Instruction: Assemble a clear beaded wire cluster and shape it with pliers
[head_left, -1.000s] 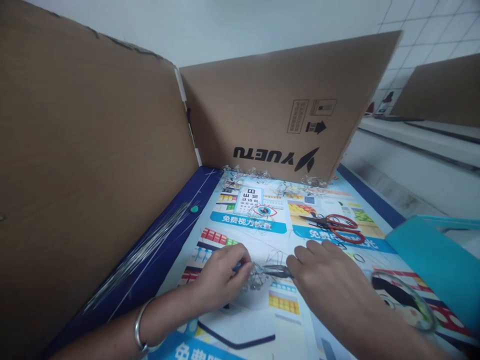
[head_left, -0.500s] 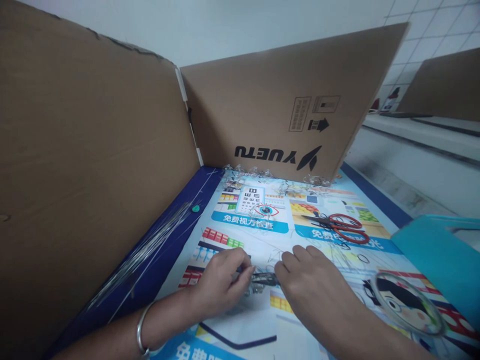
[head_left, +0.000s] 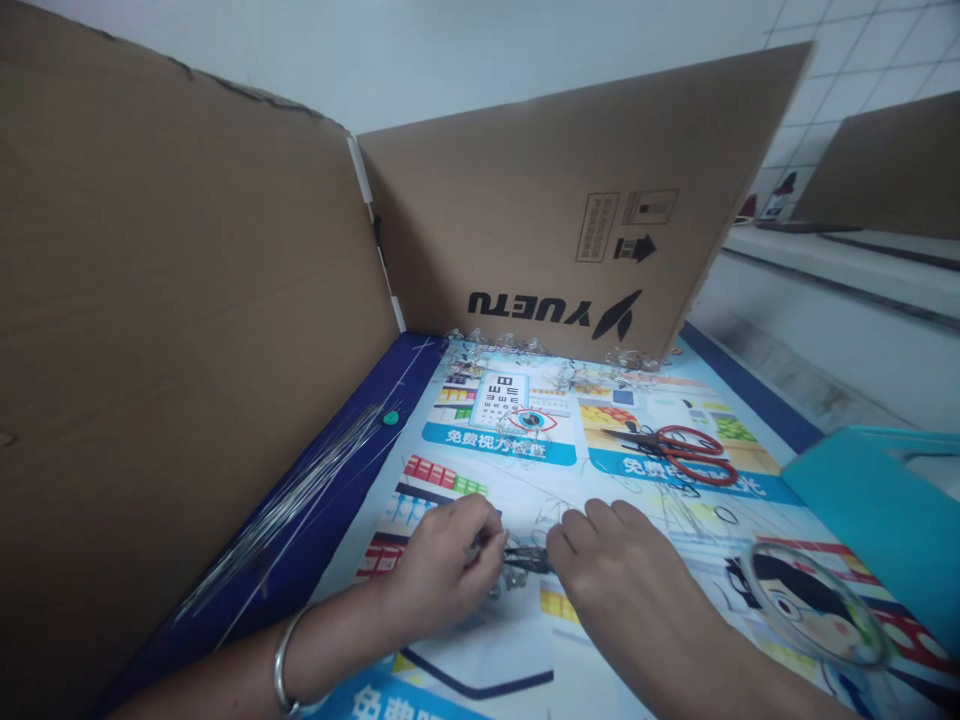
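Pliers (head_left: 529, 559) lie in the grip of my right hand (head_left: 611, 565), which is closed round their handles. Their jaws point left toward my left hand (head_left: 457, 560). That hand is closed in a pinch on a small wire piece with clear, glassy bits (head_left: 514, 578); part of these hang below the plier jaws. The jaw tips meet the piece right at my left fingertips, and the exact contact is hidden. Loose thin wire (head_left: 551, 510) lies on the printed sheet just beyond both hands.
Red-handled scissors (head_left: 697, 455) lie beyond my right hand. A clear round dish (head_left: 817, 605) is at right, near a turquoise folder-like object (head_left: 877, 500). A bundle of thin wires (head_left: 292, 510) lies at left. Cardboard walls (head_left: 525, 220) enclose the far and left sides, with clear wire pieces (head_left: 495, 343) along the base.
Both hands stay nearly in place. My right hand and the pliers have shifted very slightly downward and left, while the left hand keeps its pinch.
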